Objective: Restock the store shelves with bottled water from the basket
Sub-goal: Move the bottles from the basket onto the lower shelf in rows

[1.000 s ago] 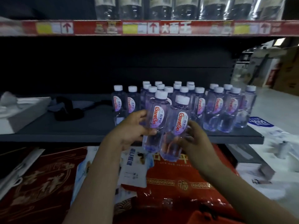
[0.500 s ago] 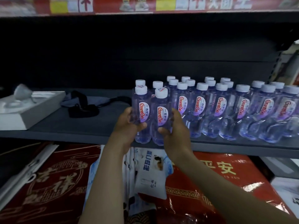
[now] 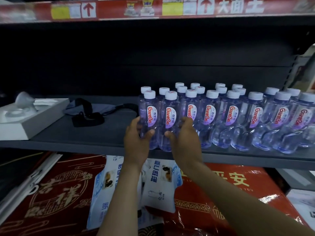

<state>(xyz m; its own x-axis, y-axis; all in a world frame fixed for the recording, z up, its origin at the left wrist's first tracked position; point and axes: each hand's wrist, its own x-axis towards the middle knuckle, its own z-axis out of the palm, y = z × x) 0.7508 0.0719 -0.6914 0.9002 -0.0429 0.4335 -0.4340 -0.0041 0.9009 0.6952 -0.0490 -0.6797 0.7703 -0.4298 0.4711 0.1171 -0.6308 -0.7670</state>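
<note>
Two clear water bottles with white caps and red-lettered labels stand upright at the front of the dark shelf (image 3: 68,138), at the left end of several rows of the same bottles (image 3: 233,116). My left hand (image 3: 138,135) grips the left bottle (image 3: 150,114) low on its body. My right hand (image 3: 185,135) grips the right bottle (image 3: 170,116) the same way. Both bottle bases rest on the shelf near its front edge. The basket is out of view.
A white tray (image 3: 25,120) and a dark strap bag (image 3: 88,114) lie on the shelf's left part. Bare shelf lies between the bag and the bottles. Red packaged goods (image 3: 221,193) and white-blue bags (image 3: 153,184) fill the level below. A red price strip (image 3: 153,9) runs overhead.
Both hands carried the two bottles up from below the shelf edge and set them upright on the shelf at the left end of the rows. The view shifted left and closer.
</note>
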